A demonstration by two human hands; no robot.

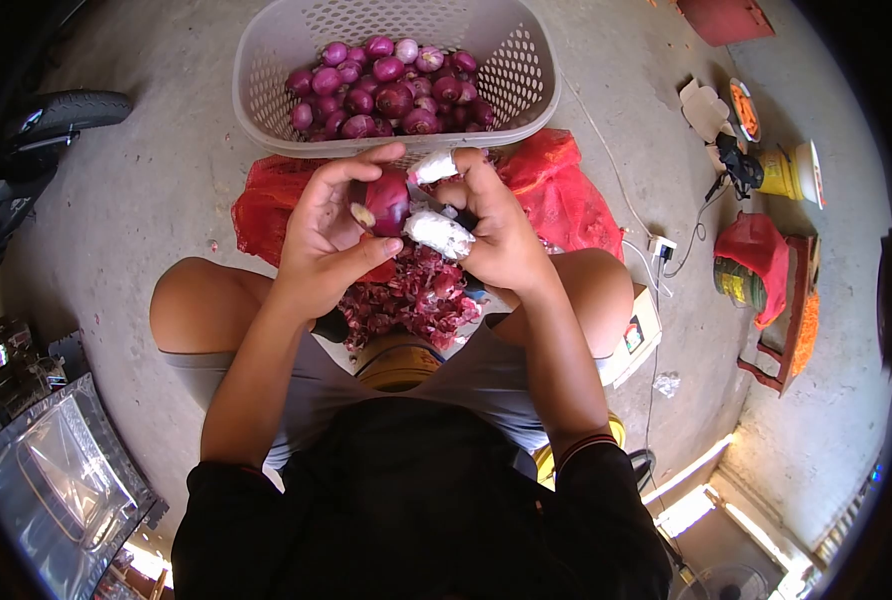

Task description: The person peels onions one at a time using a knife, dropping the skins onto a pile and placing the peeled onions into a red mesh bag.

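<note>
My left hand (321, 235) holds a glossy purple-red onion (387, 203) between thumb and fingers, its pale end turned toward the palm. Close to the onion's right side is my right hand (481, 215), with white wrapping (440, 233) around the thumb and index finger. These two digits are apart, and I see no object gripped between them; the other fingers are curled and partly hidden. Beneath both hands lies a heap of red onion skins (421, 300) on a yellowish container (399, 362) between my knees.
A grey perforated basket (396, 148) with many red onions (394, 98) stands ahead. Red mesh sacks (571, 195) lie before it. At right are a cable (606, 140), a yellow bucket (786, 170), a red-covered container (751, 255) and a wooden stool (798, 310). A tyre (81, 108) is at left.
</note>
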